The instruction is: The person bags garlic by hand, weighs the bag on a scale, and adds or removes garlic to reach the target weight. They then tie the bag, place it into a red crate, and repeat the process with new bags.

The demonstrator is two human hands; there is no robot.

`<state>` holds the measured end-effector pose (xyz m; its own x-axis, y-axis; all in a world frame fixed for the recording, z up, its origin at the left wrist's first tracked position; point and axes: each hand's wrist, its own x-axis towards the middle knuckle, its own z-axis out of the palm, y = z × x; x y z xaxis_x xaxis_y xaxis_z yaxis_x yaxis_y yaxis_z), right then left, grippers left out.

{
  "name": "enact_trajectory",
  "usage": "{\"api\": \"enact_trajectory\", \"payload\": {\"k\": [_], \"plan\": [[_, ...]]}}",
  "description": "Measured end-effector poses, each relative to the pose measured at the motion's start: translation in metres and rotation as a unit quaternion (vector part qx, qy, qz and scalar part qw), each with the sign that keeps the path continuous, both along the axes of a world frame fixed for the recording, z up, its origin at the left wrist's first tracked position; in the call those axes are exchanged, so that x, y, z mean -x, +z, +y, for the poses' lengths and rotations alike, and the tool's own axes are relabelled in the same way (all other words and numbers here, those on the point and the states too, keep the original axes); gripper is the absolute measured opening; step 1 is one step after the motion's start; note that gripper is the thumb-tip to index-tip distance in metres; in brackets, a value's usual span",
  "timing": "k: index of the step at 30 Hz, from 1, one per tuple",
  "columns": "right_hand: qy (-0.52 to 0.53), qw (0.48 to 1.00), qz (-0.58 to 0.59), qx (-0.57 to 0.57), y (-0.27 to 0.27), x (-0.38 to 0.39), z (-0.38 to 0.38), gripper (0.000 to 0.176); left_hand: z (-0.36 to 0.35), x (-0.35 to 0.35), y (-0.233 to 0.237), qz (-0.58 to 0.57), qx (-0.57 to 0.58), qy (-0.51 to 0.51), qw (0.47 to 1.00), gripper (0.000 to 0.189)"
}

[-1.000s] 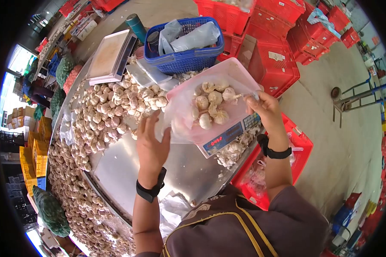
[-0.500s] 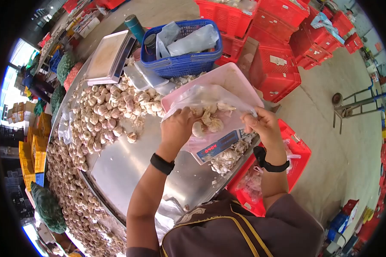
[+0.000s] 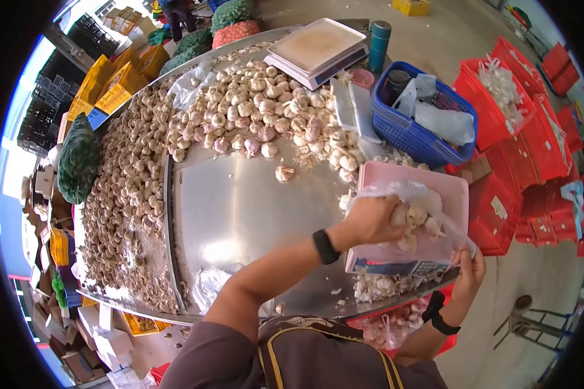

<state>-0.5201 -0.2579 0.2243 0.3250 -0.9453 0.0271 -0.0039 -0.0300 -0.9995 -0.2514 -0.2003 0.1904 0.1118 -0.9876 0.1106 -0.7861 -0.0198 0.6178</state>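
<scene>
The left hand (image 3: 370, 220) is at center right of the frame, fingers curled into the mouth of a clear bag (image 3: 428, 194); the film hides the fingertips, so I cannot tell whether they grip a bulb. The right hand (image 3: 470, 271), lower right, pinches the bag's far edge and pulls it taut. Both wrists wear black bands. The garlic (image 3: 416, 217) in the bag sits bunched just beside the left hand's knuckles, and the bag rests on the pink scale (image 3: 451, 185) at the right edge of the steel counter (image 3: 240, 214). More bulbs lie on the counter below the scale. A single bulb (image 3: 284, 173) lies apart on the bare steel, near the big pile (image 3: 240, 110) that curves along the upper and left side of the counter. A second scale (image 3: 318, 44) stands at top center, a blue basket (image 3: 422, 126) at upper right, and red crates (image 3: 519, 104) are beyond it.
</scene>
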Motion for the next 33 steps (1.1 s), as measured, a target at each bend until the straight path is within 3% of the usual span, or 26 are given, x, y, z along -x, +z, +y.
{"api": "enact_trajectory", "payload": {"k": [3,6,8,10,11,13,14,16,17,20,22,24,27,28,30,31,33], "plan": [[-0.019,1.0,-0.01,0.011,-0.009,-0.002,-0.006,0.02,0.045,-0.028,0.012,0.308,0.015,0.037,0.95,0.038],[-0.034,0.999,0.003,0.012,-0.012,-0.007,-0.013,0.02,0.073,-0.087,-0.02,0.521,0.007,0.19,0.832,0.027],[-0.036,0.999,0.017,0.02,-0.006,-0.016,-0.011,0.02,0.089,-0.149,-0.071,0.591,0.077,0.303,0.744,0.032],[-0.034,0.999,0.025,0.031,-0.002,-0.024,-0.013,0.02,0.095,-0.2,-0.074,0.623,0.069,0.396,0.671,0.039],[-0.042,0.998,0.043,0.026,-0.002,-0.025,-0.014,0.02,0.097,-0.219,-0.079,0.624,0.079,0.399,0.668,0.039],[-0.044,0.997,0.058,0.028,0.0,-0.027,-0.017,0.02,0.098,-0.255,-0.094,0.483,0.035,0.44,0.757,0.047],[-0.051,0.996,0.067,0.016,0.002,-0.027,-0.017,0.017,0.098,-0.28,-0.116,0.483,0.042,0.443,0.754,0.047],[-0.054,0.996,0.073,0.009,-0.001,-0.02,-0.019,0.014,0.09,-0.332,-0.158,0.219,0.047,0.425,0.877,0.052],[-0.084,0.993,0.082,0.003,-0.008,-0.01,-0.023,0.015,0.084,-0.342,-0.126,0.163,0.049,0.422,0.89,0.056],[-0.111,0.989,0.093,-0.005,-0.029,0.028,-0.044,0.019,0.06,-0.414,-0.105,-0.074,0.08,0.415,0.903,0.058],[-0.111,0.989,0.096,-0.008,-0.027,0.023,-0.05,0.022,0.039,-0.47,-0.094,-0.093,0.048,0.392,0.914,0.062],[-0.223,0.954,0.184,-0.085,-0.011,0.005,-0.045,0.054,0.016,-0.541,-0.12,-0.119,-0.003,0.387,0.914,0.076],[-0.235,0.967,0.075,-0.056,-0.026,0.014,-0.053,0.042,-0.02,-0.606,-0.133,-0.127,-0.127,0.388,0.904,0.085],[-0.241,0.966,0.072,-0.052,-0.029,0.018,-0.056,0.042,-0.031,-0.618,-0.134,-0.127,-0.121,0.383,0.907,0.085],[-0.214,0.971,0.022,-0.102,-0.035,0.028,-0.064,0.031,-0.038,-0.632,-0.132,-0.098,-0.231,0.358,0.899,0.087],[-0.151,0.982,-0.025,-0.109,-0.045,0.046,-0.073,0.029,-0.04,-0.641,-0.139,-0.096,-0.232,0.357,0.9,0.087],[-0.168,0.975,-0.01,-0.148,-0.053,0.061,-0.085,0.026,-0.033,-0.651,-0.156,-0.085,-0.214,0.282,0.931,0.087]]}}
